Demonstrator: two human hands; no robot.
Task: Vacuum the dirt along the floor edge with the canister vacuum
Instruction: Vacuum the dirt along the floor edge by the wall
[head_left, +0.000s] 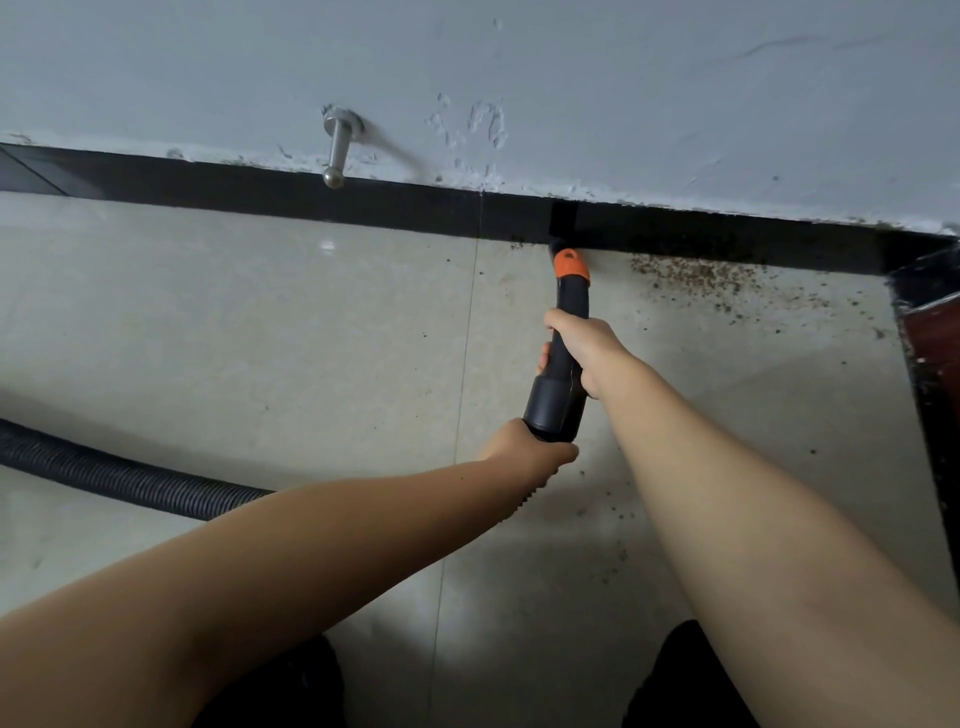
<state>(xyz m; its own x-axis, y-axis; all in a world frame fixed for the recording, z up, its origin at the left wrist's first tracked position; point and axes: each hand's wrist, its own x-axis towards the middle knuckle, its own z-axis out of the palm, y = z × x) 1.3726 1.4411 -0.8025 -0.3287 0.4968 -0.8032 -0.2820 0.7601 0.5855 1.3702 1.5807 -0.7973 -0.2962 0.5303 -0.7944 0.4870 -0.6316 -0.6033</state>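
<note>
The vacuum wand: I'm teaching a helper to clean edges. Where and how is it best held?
Grip the black wand as shown: right hand mid-tube from above, left hand at the wide cuff where the hose joins. The tube slopes down to the orange nozzle at the baseboard.

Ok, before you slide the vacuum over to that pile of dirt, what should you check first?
1. Right hand holds the vacuum wand: ok.
2. Left hand holds the wand's lower end, by the hose: ok.
3. Orange nozzle at the black baseboard: ok.
4. Dirt pile lies right of the nozzle, not sucked up: not ok.
5. Hose free of kinks: cannot tell, it runs out of view.
6. Vacuum switched on: cannot tell.
</note>
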